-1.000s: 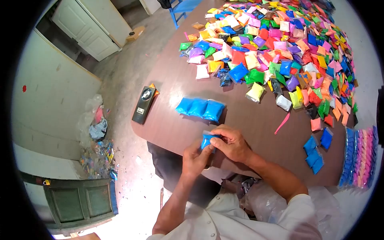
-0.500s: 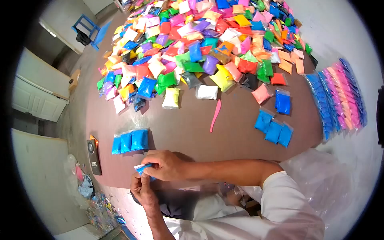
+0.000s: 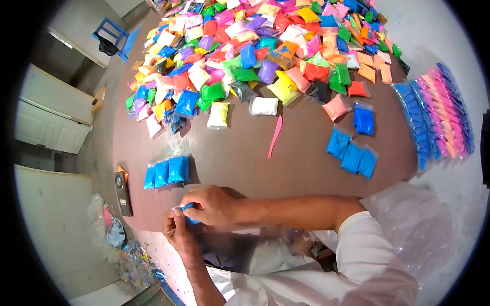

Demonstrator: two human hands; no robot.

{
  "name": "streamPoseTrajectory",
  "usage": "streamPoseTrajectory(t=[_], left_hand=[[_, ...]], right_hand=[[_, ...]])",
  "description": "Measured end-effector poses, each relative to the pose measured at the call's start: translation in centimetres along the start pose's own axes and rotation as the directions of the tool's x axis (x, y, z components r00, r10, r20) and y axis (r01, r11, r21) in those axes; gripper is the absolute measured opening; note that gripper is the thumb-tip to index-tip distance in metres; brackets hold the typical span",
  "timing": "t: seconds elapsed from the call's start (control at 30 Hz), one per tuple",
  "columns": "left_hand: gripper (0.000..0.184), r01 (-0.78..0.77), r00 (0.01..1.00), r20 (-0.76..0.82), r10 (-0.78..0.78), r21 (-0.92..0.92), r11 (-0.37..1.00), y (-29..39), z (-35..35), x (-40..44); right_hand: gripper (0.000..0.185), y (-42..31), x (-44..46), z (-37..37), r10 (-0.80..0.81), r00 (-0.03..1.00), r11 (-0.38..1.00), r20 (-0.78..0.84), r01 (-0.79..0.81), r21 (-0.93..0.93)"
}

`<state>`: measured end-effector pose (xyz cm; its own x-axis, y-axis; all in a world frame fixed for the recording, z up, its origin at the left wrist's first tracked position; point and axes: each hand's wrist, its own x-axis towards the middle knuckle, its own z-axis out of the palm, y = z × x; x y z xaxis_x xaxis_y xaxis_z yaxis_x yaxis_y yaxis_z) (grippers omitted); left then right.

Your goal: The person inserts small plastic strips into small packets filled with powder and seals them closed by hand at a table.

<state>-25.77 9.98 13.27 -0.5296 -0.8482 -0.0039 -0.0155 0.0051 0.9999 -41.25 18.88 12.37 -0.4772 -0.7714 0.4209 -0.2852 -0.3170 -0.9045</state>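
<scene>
Both hands meet at the table's near edge around one small blue packet [image 3: 191, 220]. My left hand [image 3: 176, 229] pinches its clear top edge from the left. My right hand [image 3: 212, 206] grips the same packet from the right, thumb and fingers closed, covering much of it. Just beyond the hands lie three blue packets [image 3: 167, 171] side by side. Further right are three lighter blue packets [image 3: 351, 157] and a darker blue packet [image 3: 364, 120]. A pink strip [image 3: 276, 136] lies in the middle of the table.
A large heap of coloured packets [image 3: 245, 61] covers the table's far part. At left stands a dark device [image 3: 123, 194] with a round dial. Long sleeves of packets [image 3: 434, 115] lie at right, above clear plastic [image 3: 408, 219]. A blue chair [image 3: 115, 38] stands far left.
The view has swung to the right since the first frame. Since the second, the packet's top is more covered by my fingers; both hands still hold it.
</scene>
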Motion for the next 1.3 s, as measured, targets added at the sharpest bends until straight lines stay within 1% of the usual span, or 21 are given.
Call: streamPoseTrajectory(t=[0.07, 0.13, 0.2, 0.27, 0.3, 0.37, 0.4, 0.47, 0.53, 0.57, 0.63, 0.73, 0.8, 0.87, 0.93, 1.0, 1.07, 1.1, 1.17, 1.23, 1.3], left_hand=[[0.016, -0.012, 1.000, -0.003, 0.012, -0.093, 0.996, -0.6, -0.1, 0.4], [0.017, 0.004, 0.999, -0.042, -0.007, -0.076, 0.997, -0.1, 0.6, 0.3], [0.017, -0.018, 1.000, -0.026, 0.015, -0.112, 0.994, -0.6, -0.1, 0.6], [0.018, 0.008, 0.997, -0.070, -0.013, -0.071, 0.997, -0.3, 0.0, 0.4], [0.019, 0.034, 0.999, -0.027, -0.034, -0.022, 0.999, 0.2, 0.2, 0.4], [0.022, 0.036, 0.999, 0.016, -0.039, 0.124, 0.992, 1.0, 0.8, 0.0], [0.022, 0.079, 0.997, -0.011, -0.078, 0.200, 0.977, 2.6, 2.1, -0.7], [0.023, -0.021, 0.998, 0.056, 0.009, 0.208, 0.978, 1.4, 1.5, -0.2], [0.021, 0.042, 0.999, 0.023, -0.045, 0.115, 0.993, 0.1, 0.4, -0.2], [0.021, 0.028, 0.999, 0.029, -0.031, 0.090, 0.996, 0.3, 0.4, -0.3], [0.020, 0.043, 0.999, 0.030, -0.044, 0.041, 0.998, 1.2, 0.9, -0.2], [0.024, 0.035, 0.999, 0.031, -0.035, -0.003, 0.999, 1.5, 1.3, -0.2], [0.025, 0.040, 0.999, 0.036, -0.041, 0.024, 0.999, 2.0, 1.5, -0.2], [0.027, 0.047, 0.998, 0.045, -0.049, 0.046, 0.998, 2.3, 1.3, -0.3], [0.030, 0.035, 0.997, 0.061, -0.047, 0.183, 0.983, 2.5, 0.9, -0.2], [0.033, 0.037, 0.997, 0.056, -0.048, 0.184, 0.982, 2.3, 1.0, -0.2], [0.030, -0.067, 0.990, 0.138, 0.028, 0.289, 0.955, 1.8, 0.9, -0.2], [0.030, -0.066, 0.990, 0.137, 0.027, 0.289, 0.955, 1.8, 1.0, -0.2], [0.026, 0.008, 0.994, 0.103, -0.024, 0.147, 0.989, 1.8, 1.1, -0.2], [0.023, 0.016, 0.992, 0.124, -0.031, 0.113, 0.993, 1.2, 0.5, -0.2], [0.020, 0.025, 0.988, 0.148, -0.036, 0.079, 0.997, 0.7, 0.0, -0.1]], right_hand=[[0.018, -0.2, -0.1, -0.1, -0.018, 1.000, 1.000, -0.012, 0.018, -0.012], [0.020, -0.9, 0.2, -0.3, 0.110, 0.994, 0.991, -0.009, -0.109, 0.074], [0.020, -0.4, 0.1, -0.3, 0.128, 0.991, 0.992, 0.036, -0.128, 0.018], [0.019, 0.1, 0.0, 0.0, 0.118, 0.993, 0.993, 0.024, -0.118, 0.000], [0.017, 0.0, 0.1, -0.1, 0.117, 0.993, 0.993, 0.017, -0.117, -0.014], [0.017, -0.2, 0.1, -0.5, 0.117, 0.993, 0.993, 0.016, -0.117, -0.005], [0.017, -0.3, 0.2, -0.6, 0.109, 0.994, 0.994, 0.006, -0.109, -0.001], [0.018, 0.3, 0.2, -0.2, 0.127, 0.992, 0.990, 0.010, -0.128, 0.066], [0.019, -0.9, 0.7, -0.8, 0.192, 0.979, 0.978, 0.065, -0.196, 0.064], [0.019, -1.2, 0.8, -0.7, 0.179, 0.980, 0.977, 0.087, -0.188, 0.100], [0.019, -1.6, 0.9, -0.8, 0.196, 0.976, 0.981, 0.096, -0.194, -0.029], [0.019, -2.0, 0.9, -0.5, 0.177, 0.980, 0.984, 0.086, -0.175, -0.035], [0.020, -1.6, 0.8, -0.7, 0.187, 0.976, 0.982, 0.112, -0.188, -0.002], [0.020, -1.1, 0.5, -0.8, 0.255, 0.956, 0.959, 0.143, -0.269, 0.086], [0.020, -0.1, 0.1, -0.5, 0.259, 0.955, 0.953, 0.145, -0.277, 0.124], [0.021, 1.0, -0.1, -0.1, 0.277, 0.958, 0.921, 0.070, -0.285, 0.266], [0.023, 1.1, 0.1, -0.1, 0.263, 0.964, 0.913, 0.037, -0.261, 0.313], [0.024, 0.9, 0.1, -0.1, 0.272, 0.961, 0.901, 0.039, -0.269, 0.341], [0.025, 0.7, 0.1, -0.2, 0.282, 0.959, 0.888, 0.042, -0.277, 0.368], [0.027, 0.5, 0.1, -0.6, 0.298, 0.948, 0.907, 0.115, -0.318, 0.276], [0.028, 0.7, 0.0, -0.4, 0.281, 0.954, 0.918, 0.104, -0.299, 0.259]])
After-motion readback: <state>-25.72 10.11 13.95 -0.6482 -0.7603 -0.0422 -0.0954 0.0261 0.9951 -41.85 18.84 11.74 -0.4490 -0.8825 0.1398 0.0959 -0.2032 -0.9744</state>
